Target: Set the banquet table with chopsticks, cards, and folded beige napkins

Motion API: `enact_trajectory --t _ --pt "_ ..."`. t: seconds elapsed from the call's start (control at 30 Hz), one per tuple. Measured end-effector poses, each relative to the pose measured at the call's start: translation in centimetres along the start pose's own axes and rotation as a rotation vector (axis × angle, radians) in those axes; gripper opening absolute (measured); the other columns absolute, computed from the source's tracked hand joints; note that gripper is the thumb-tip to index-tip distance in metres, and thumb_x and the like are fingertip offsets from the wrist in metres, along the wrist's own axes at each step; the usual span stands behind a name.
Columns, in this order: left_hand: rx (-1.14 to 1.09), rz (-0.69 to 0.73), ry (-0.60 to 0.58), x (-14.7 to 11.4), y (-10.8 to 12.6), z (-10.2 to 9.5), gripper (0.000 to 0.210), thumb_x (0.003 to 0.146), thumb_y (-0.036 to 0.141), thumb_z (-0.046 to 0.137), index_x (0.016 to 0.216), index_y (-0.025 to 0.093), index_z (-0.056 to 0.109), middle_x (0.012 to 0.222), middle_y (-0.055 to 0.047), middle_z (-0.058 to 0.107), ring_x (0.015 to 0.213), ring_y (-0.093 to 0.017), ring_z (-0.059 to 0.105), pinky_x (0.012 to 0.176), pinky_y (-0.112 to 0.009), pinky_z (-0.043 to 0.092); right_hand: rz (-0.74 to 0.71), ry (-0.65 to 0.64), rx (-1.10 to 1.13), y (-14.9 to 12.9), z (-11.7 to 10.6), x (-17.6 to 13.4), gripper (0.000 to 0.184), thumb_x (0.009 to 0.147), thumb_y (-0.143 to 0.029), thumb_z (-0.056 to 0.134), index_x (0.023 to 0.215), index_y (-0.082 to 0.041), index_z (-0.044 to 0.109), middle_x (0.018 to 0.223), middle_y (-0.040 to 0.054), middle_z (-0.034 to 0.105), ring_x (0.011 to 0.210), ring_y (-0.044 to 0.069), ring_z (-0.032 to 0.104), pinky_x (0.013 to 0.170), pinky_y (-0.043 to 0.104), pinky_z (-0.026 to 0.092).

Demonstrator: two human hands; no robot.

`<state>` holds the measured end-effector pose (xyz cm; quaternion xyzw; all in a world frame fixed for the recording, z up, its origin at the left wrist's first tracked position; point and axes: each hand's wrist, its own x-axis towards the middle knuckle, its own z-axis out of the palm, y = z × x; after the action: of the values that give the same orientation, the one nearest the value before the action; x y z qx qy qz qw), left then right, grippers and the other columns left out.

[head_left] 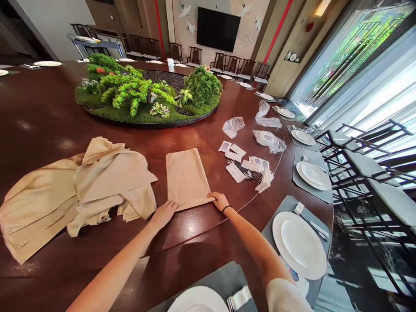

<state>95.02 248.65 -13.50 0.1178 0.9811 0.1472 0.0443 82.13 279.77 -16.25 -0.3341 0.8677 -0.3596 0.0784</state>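
Observation:
A beige cloth napkin (186, 175) lies folded into a flat rectangle on the dark wooden table, with a narrow band turned up along its near edge. At its near left corner, my left hand (166, 213) has its fingers closed on the edge. My right hand (219, 202), with a dark band at the wrist, pinches the near right corner between thumb and fingers. To the left is a loose, rumpled pile of similar beige cloths (110, 182), apart from the napkin.
Small white packets (235, 171) and dark sticks lie to the right, near crumpled clear plastic bags (269, 141). Plates (300, 242) on grey placemats (294, 203) line the round table's edge. A planted green centrepiece (146, 115) stands beyond. Chairs (386, 195) are at far right.

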Motion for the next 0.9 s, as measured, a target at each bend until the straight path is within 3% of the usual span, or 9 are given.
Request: enact_trajectory --t 0.07,0.2,0.27,0.37,0.43,0.53,0.7,0.8,0.9 --pt "-0.220 -0.067 -0.021 -1.3 -1.2 0.1 0.023 0.090 0.021 0.039 0.106 0.020 0.055 0.096 -0.008 0.065 0.089 -0.021 0.060 0.079 -0.033 0.045 0.149 0.046 0.200 -0.1 0.6 -1.5 0.021 0.082 -0.018 0.052 0.093 -0.018 0.070 0.092 0.0045 0.072 0.087 0.018 0.066 0.081 0.033 0.052" --pt "-0.684 -0.208 -0.091 -3.9 -2.8 0.7 0.026 0.087 0.044 0.047 0.099 0.020 0.050 0.082 -0.002 0.064 0.078 -0.019 0.062 0.072 -0.030 0.048 0.345 -0.183 0.566 -0.5 1.7 -4.4 0.027 0.076 -0.038 0.065 0.089 -0.015 0.068 0.078 0.0028 0.069 0.064 0.014 0.060 0.056 0.024 0.046" --pt "-0.713 -0.228 -0.115 -4.0 -3.2 0.6 0.026 0.084 0.044 0.052 0.093 0.020 0.049 0.081 -0.001 0.064 0.079 -0.019 0.062 0.072 -0.031 0.048 0.369 -0.202 0.599 -0.8 1.9 -4.7 0.026 0.074 -0.038 0.067 0.086 -0.015 0.066 0.074 0.0018 0.067 0.060 0.012 0.057 0.054 0.022 0.044" --pt "-0.402 -0.089 -0.054 -2.8 -3.1 -0.8 0.007 0.083 0.027 0.052 0.085 0.021 0.053 0.083 -0.003 0.063 0.086 -0.021 0.058 0.078 -0.033 0.045 0.241 -0.037 0.377 -1.3 1.7 -3.4 0.007 0.078 -0.021 0.060 0.079 -0.016 0.064 0.079 0.0023 0.066 0.070 0.013 0.058 0.064 0.024 0.046" --pt "-0.159 0.093 -0.010 -1.6 -2.7 -2.1 0.014 0.083 0.015 0.047 0.089 0.021 0.058 0.095 -0.007 0.063 0.100 -0.023 0.053 0.088 -0.037 0.040 0.075 0.015 0.150 -1.7 1.1 -2.1 0.017 0.076 -0.006 0.051 0.078 -0.016 0.063 0.091 0.0042 0.066 0.086 0.016 0.059 0.076 0.027 0.046" --pt "0.052 0.257 -0.057 -0.6 -1.8 -3.3 0.032 0.077 0.007 0.050 0.101 0.025 0.060 0.108 -0.009 0.061 0.110 -0.025 0.049 0.096 -0.041 0.032 -0.100 -0.082 -0.187 -2.6 -0.1 -0.8 0.031 0.070 0.004 0.047 0.084 -0.018 0.063 0.109 0.0057 0.064 0.104 0.018 0.053 0.087 0.031 0.043" --pt "0.109 0.151 -0.089 -0.4 0.2 -2.5 0.037 0.076 0.021 0.055 0.113 0.027 0.059 0.111 -0.011 0.061 0.111 -0.030 0.047 0.097 -0.047 0.026 -0.087 -0.184 -0.573 -5.8 -0.2 -1.3 0.039 0.070 -0.010 0.062 0.108 -0.018 0.061 0.135 0.0133 0.050 0.127 0.030 0.036 0.099 0.047 0.033" --pt "0.115 0.092 -0.058 0.2 1.9 -1.6 0.039 0.085 0.046 0.048 0.116 0.025 0.058 0.109 -0.013 0.061 0.110 -0.031 0.047 0.095 -0.048 0.028 -0.119 -0.158 -0.619 -7.8 1.8 -1.7 0.057 0.074 -0.029 0.067 0.126 -0.014 0.051 0.141 0.0192 0.043 0.134 0.034 0.029 0.106 0.057 0.022" --pt "0.134 0.091 -0.040 0.9 2.9 -0.8 0.045 0.085 0.053 0.048 0.115 0.021 0.059 0.110 -0.015 0.060 0.107 -0.032 0.048 0.092 -0.047 0.032 -0.211 -0.202 -0.605 -7.9 3.5 -1.0 0.068 0.078 -0.039 0.065 0.137 -0.015 0.042 0.144 0.0195 0.041 0.135 0.033 0.032 0.110 0.057 0.019"
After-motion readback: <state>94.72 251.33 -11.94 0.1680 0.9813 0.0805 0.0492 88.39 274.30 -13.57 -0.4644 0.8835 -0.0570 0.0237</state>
